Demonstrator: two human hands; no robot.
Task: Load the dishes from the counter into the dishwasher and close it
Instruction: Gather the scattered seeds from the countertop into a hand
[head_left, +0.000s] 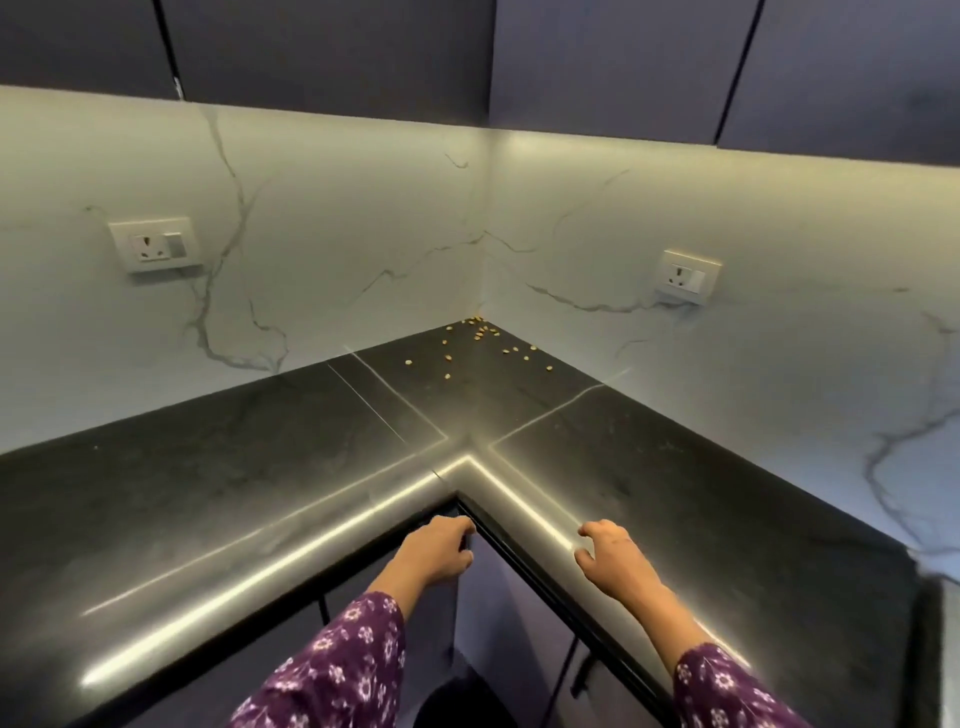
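L hand (441, 553) curled over top edge of door (493, 623) under counter (208, 493) corner. R hand (613, 558) loose, holds nothing, at the counter edge. No dishes in view. Prob the dishwasher door step, opening or closing I can't tell. Next: firm, even move on that edge.

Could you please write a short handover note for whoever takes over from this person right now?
The left hand has its fingers curled on the top edge of a dark door under the counter's inner corner. I cannot tell whether that door is the dishwasher.
The right hand is loosely curled, rests on the counter edge and holds nothing.
No dishes are in view on this stretch of counter; only small crumbs lie in the far corner.
Done: cannot be judged from this view.
Left: look for any dishes elsewhere, load them, then close the dishwasher.
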